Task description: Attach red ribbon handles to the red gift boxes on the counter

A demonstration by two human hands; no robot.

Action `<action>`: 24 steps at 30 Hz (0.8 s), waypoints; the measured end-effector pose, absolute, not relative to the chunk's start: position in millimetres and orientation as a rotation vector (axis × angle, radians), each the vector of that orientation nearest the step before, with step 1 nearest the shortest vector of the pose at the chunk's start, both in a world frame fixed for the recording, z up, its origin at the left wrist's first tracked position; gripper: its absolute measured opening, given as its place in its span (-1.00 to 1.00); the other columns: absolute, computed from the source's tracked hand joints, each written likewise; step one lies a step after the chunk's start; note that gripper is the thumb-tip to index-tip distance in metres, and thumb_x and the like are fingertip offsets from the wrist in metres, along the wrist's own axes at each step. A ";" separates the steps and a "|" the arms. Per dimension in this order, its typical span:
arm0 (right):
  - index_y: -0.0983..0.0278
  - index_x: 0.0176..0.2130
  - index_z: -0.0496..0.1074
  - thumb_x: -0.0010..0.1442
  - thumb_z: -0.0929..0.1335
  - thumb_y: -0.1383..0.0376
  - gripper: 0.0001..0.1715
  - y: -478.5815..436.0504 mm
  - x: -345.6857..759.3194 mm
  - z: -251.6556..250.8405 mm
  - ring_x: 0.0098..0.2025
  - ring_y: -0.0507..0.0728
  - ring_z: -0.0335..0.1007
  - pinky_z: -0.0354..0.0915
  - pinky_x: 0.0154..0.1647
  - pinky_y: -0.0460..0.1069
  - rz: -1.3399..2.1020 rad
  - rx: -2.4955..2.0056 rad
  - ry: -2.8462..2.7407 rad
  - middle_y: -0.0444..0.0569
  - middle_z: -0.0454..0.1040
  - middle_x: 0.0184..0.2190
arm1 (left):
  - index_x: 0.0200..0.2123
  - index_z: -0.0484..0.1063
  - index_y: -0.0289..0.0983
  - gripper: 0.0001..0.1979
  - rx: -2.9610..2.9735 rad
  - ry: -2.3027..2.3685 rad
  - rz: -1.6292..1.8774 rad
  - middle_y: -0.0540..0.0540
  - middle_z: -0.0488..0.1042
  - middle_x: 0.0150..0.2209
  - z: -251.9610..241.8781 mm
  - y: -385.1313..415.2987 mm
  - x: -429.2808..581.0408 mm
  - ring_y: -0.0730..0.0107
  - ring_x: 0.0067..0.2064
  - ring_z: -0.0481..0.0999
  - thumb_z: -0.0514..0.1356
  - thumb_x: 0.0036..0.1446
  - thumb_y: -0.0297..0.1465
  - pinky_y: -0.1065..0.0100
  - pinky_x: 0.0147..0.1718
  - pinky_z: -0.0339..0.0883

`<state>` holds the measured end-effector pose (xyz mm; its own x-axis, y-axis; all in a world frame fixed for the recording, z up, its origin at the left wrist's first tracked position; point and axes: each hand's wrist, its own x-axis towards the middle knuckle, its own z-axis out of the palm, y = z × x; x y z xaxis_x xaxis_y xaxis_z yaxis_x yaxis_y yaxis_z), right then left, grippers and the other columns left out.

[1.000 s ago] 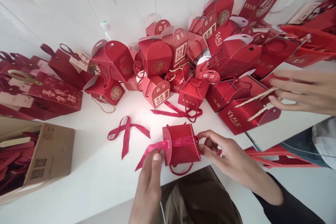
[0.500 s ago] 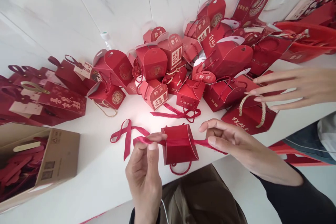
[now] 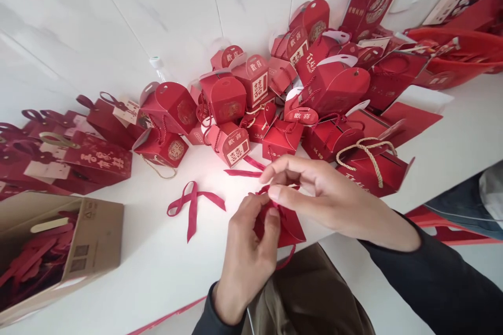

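Note:
At the table's front edge lies a small red gift box (image 3: 293, 229), largely covered by my hands. A red ribbon (image 3: 276, 202) runs over the top of it, bunched up under my fingers. My left hand (image 3: 251, 251) is closed, pinching the ribbon between thumb and fingers on the box's left side. From the right, my right hand (image 3: 320, 196) reaches over the box, thumb and fingertips closed at the same ribbon, close to the left fingers. Part of a twisted cord handle (image 3: 287, 257) shows below the box. To the left, a loose looped ribbon (image 3: 191, 208) rests on the table.
Many red gift boxes (image 3: 228, 99) crowd the table (image 3: 157, 251) by the wall. Another ribbon (image 3: 245, 171) lies before them. On the left stand a cardboard box (image 3: 100, 241) of red strips and several dark red bags (image 3: 98, 159). A red basin (image 3: 471, 63) sits at back right.
Both hands have come together over the box, bringing the ribbon ends from its sides to the top. Another person's hand at the right has gone, leaving a rope-handled box there.

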<state>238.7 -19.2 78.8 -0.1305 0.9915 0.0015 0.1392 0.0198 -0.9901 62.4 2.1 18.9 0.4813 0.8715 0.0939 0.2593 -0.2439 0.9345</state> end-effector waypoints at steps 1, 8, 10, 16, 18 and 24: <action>0.19 -0.01 0.53 0.43 0.41 0.22 -0.83 -16.2 237.5 84.6 -0.12 0.08 0.50 0.39 -0.09 -0.06 1.207 -1.222 -1.487 -0.12 0.56 -0.18 | -0.20 0.47 -0.25 -0.78 1.758 0.958 0.781 -0.05 0.48 -0.34 20.5 1.7 63.7 0.35 -0.35 0.38 0.13 0.41 -0.26 0.35 -0.36 0.28; 0.16 0.41 0.24 0.46 0.25 0.35 -0.41 1.8 248.6 83.3 0.23 0.18 0.45 0.48 0.05 0.05 1.130 -1.194 -1.834 0.02 0.52 0.19 | -0.58 0.34 -0.23 -0.42 1.483 1.050 0.802 0.05 0.21 -0.63 22.8 5.4 62.6 0.46 -0.58 0.10 0.13 0.34 0.07 0.37 -0.60 0.03; 0.19 0.37 0.30 0.41 0.31 0.30 -0.42 1.0 256.8 77.1 0.02 0.19 0.57 0.48 -0.03 0.07 1.089 -1.323 -1.921 0.01 0.62 -0.02 | -0.59 0.40 -0.23 -0.41 1.447 1.038 0.783 0.03 0.25 -0.64 23.3 7.8 59.8 0.45 -0.60 0.13 0.17 0.30 0.09 0.37 -0.60 0.07; 0.17 0.04 0.58 0.44 0.34 0.10 -0.67 -19.1 273.0 82.3 -0.30 0.13 0.53 0.39 -0.25 -0.01 1.123 -1.454 -1.873 -0.10 0.60 -0.31 | -0.27 0.65 -0.24 -0.60 1.370 0.938 0.823 -0.13 0.63 -0.29 26.0 11.4 55.9 0.23 -0.23 0.58 0.17 0.38 -0.08 0.27 -0.13 0.47; 0.16 0.04 0.58 0.46 0.32 0.08 -0.66 -22.9 272.4 82.5 -0.34 0.11 0.51 0.36 -0.34 -0.03 1.171 -1.459 -1.845 -0.10 0.61 -0.30 | -0.17 0.65 -0.23 -0.72 1.327 0.902 0.816 -0.15 0.67 -0.20 26.1 12.0 55.1 0.18 -0.12 0.63 0.25 0.34 -0.16 0.23 -0.06 0.49; 0.23 0.06 0.57 0.49 0.27 0.20 -0.65 -12.9 254.7 60.7 -0.17 0.16 0.57 0.37 -0.17 -0.01 1.143 -1.489 -1.777 -0.02 0.65 -0.13 | -0.27 0.63 -0.20 -0.90 1.638 0.963 1.084 -0.07 0.68 -0.26 10.9 11.0 57.0 0.28 -0.22 0.67 0.29 0.21 -0.48 0.31 -0.19 0.56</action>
<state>254.7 -12.9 60.7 -0.2351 0.9660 -0.1079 0.4987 0.0246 -0.8665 57.0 11.0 10.9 0.3064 0.9245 0.2268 0.1161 -0.2727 0.9551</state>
